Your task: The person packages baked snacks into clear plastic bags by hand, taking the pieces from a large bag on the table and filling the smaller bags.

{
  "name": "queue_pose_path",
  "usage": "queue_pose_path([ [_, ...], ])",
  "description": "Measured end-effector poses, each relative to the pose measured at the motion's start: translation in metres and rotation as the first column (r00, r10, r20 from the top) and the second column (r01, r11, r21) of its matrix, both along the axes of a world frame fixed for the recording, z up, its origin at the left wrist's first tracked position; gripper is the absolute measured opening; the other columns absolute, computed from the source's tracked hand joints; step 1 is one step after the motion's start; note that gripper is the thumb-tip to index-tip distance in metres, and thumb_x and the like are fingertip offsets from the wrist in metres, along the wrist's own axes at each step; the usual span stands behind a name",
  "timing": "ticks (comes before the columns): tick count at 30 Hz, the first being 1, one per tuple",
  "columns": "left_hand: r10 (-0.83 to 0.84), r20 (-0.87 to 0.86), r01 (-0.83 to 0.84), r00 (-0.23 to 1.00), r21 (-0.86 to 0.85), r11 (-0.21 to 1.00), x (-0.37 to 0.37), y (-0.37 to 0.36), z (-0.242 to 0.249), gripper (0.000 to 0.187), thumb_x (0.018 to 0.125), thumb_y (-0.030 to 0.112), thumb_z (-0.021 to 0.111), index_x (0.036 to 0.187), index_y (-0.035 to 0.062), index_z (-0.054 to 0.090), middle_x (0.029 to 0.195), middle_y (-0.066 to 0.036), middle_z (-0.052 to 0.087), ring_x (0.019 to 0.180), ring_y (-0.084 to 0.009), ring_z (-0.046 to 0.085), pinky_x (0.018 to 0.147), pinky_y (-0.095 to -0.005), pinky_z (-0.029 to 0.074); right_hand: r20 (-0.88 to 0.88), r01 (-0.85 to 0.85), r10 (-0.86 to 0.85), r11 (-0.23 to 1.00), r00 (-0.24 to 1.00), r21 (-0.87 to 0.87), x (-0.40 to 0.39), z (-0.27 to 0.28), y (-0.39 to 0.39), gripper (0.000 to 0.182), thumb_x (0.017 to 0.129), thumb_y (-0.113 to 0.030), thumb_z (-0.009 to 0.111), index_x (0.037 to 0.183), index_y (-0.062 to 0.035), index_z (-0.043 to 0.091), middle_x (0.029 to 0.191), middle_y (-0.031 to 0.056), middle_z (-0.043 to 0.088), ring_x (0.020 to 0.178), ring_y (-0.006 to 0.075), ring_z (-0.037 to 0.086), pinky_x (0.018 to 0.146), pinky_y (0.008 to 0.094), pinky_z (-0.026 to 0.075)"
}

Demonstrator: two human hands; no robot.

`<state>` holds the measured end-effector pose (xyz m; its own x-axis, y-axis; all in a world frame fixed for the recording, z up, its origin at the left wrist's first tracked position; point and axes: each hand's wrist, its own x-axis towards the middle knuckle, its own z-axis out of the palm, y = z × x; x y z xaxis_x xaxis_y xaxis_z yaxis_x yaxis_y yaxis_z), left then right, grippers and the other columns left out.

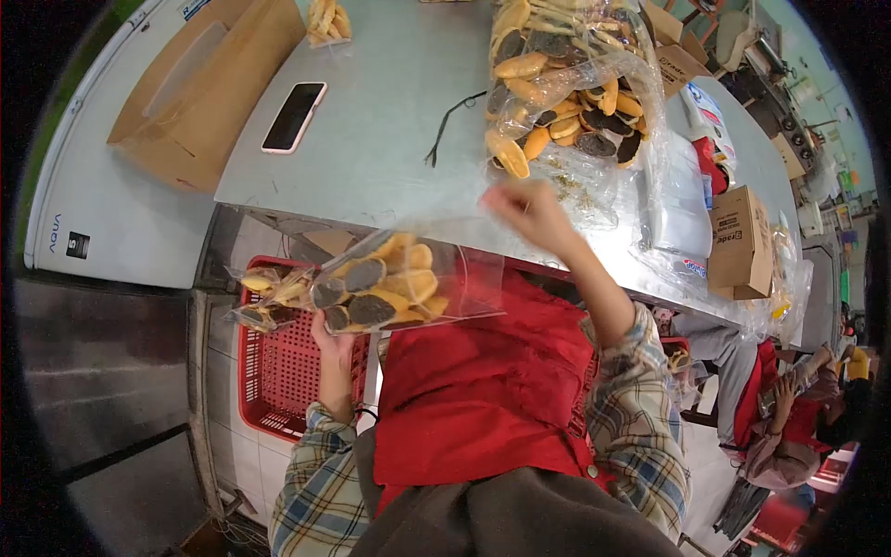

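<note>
My left hand grips a clear plastic bag from below, in front of the red apron. Several oval golden biscuits with dark faces lie inside it; part of my fingers is hidden behind the bag. Over the table's near edge, my right hand is smeared by motion, and its fingers do not show clearly. Just beyond it, a large open plastic bag holds a heap of the same kind of biscuits.
Below the table stands a red basket with filled small bags at its top. A phone, a black tie, a paper bag and a cardboard box lie on the surfaces. Another person is at the right.
</note>
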<state>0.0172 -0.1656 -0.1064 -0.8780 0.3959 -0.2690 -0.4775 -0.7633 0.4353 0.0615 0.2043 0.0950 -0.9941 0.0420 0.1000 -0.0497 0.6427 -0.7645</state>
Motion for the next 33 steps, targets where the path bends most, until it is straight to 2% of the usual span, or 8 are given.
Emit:
queue_pose_path([
  [3,0.123,0.053,-0.123,0.991,-0.012,0.992,-0.007,-0.018,-0.039,0.055,0.084,0.041,0.047,0.125,0.0048,0.043,0.125,-0.013,0.048,0.115,-0.0302,0.045,0.098,-0.0446,0.035,-0.385,0.483,-0.357,0.82,0.851,0.307,-0.039,-0.041,0.035,0.03,0.079,-0.016,0.06,0.107,-0.0076,0.053,0.089,0.0169,0.058,0.082,0.0316,0.058,0.07,0.0395,0.047],
  [9,0.061,-0.135,-0.044,0.989,0.13,0.991,-0.003,-0.002,-0.007,0.05,0.085,0.039,0.045,0.123,0.0066,0.045,0.125,-0.011,0.048,0.114,-0.028,0.045,0.097,-0.0435,0.037,-0.3,0.441,-0.342,0.811,0.891,0.385,-0.02,-0.085,0.056,0.042,0.074,-0.014,0.064,0.113,-0.0072,0.05,0.097,0.018,0.056,0.09,0.0354,0.055,0.078,0.0419,0.045],
  [11,-0.022,-0.137,0.06,0.99,0.278,0.959,-0.011,-0.02,-0.03,0.05,0.085,0.039,0.045,0.123,0.0058,0.045,0.125,-0.012,0.048,0.114,-0.0282,0.045,0.097,-0.0438,0.037,-0.386,0.449,-0.355,0.874,0.851,0.186,-0.001,-0.07,0.07,0.042,0.073,-0.01,0.064,0.112,-0.0067,0.051,0.103,0.0174,0.057,0.095,0.0339,0.055,0.082,0.0391,0.044],
  [16,0.075,-0.036,-0.077,0.997,-0.051,0.996,-0.015,-0.027,-0.02,0.047,0.081,0.028,0.052,0.119,0.002,0.048,0.117,-0.013,0.054,0.107,-0.0298,0.052,0.093,-0.0432,0.04,0.05,0.448,-0.461,0.825,0.886,-0.345,0.048,-0.049,0.085,0.034,0.075,-0.006,0.064,0.108,-0.0043,0.056,0.087,0.0042,0.062,0.074,0.0123,0.057,0.065,0.0242,0.046],
  [21,-0.08,0.032,0.082,0.996,-0.067,0.994,-0.019,-0.02,-0.024,0.049,0.076,0.021,0.058,0.118,0.0003,0.048,0.113,-0.013,0.056,0.103,-0.029,0.054,0.091,-0.0418,0.042,0.375,0.184,0.054,0.802,0.926,-0.569,0.072,-0.013,-0.007,0.037,0.08,-0.009,0.062,0.116,-0.006,0.053,0.097,0.0029,0.059,0.074,0.0078,0.053,0.062,0.0199,0.045],
  [23,-0.123,0.003,0.123,0.992,-0.075,0.99,-0.015,-0.005,-0.015,0.052,0.073,0.017,0.061,0.12,0.0002,0.046,0.111,-0.012,0.057,0.101,-0.0285,0.055,0.091,-0.0414,0.043,0.178,-0.025,0.246,0.649,0.953,-0.761,0.069,-0.035,-0.036,0.042,0.082,-0.012,0.06,0.122,-0.0048,0.048,0.106,0.0047,0.057,0.088,0.0125,0.054,0.073,0.0237,0.046],
  [29,-0.189,-0.091,0.179,0.978,-0.105,0.978,-0.006,0.016,-0.005,0.043,0.074,0.02,0.062,0.112,0.001,0.053,0.107,-0.012,0.059,0.098,-0.0281,0.057,0.085,-0.0409,0.047,0.347,-0.279,0.293,0.956,0.891,-0.09,0.065,-0.038,-0.052,0.036,0.081,-0.018,0.059,0.114,-0.0054,0.053,0.098,0.0153,0.06,0.079,0.0292,0.06,0.071,0.0362,0.049],
  [33,-0.206,-0.041,0.203,0.978,-0.066,0.977,0.001,0.022,-0.009,0.05,0.072,0.017,0.063,0.117,0.0009,0.048,0.111,-0.012,0.057,0.101,-0.0266,0.055,0.089,-0.0389,0.044,0.055,-0.322,0.319,0.943,0.946,0.085,0.067,-0.054,-0.055,0.029,0.079,-0.02,0.059,0.105,-0.0066,0.058,0.093,0.0177,0.06,0.077,0.0351,0.058,0.068,0.0403,0.047],
])
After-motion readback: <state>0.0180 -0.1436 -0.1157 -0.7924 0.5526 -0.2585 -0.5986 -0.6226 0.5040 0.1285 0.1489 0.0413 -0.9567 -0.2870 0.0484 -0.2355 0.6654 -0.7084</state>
